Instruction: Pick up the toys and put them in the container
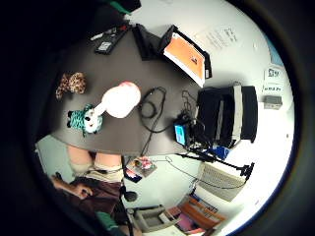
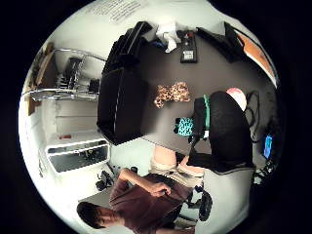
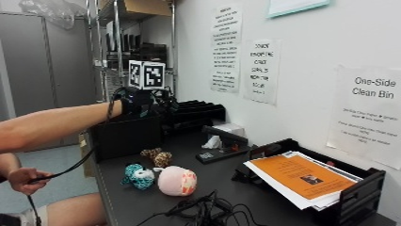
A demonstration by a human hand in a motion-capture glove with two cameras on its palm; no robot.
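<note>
You see three plush cloth toys: teal striped toy (image 3: 138, 176), leopard-print toy (image 3: 156, 157), pink toy (image 3: 177, 181); matt dark table (image 3: 251, 197); black plastic container (image 3: 127, 135); paper in tray (image 3: 300, 179).

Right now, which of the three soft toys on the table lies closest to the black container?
The leopard-spotted toy. It lies just beside the black container, while the teal striped toy and the pink round toy sit farther out on the table.

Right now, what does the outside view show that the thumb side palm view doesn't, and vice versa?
Only the outside view: the gloved right hand raised above the black container, and the wall notices. Only the thumb side view: the seated person's torso and a white cabinet. Both: the leopard toy, teal toy, pink toy on the table.
</note>
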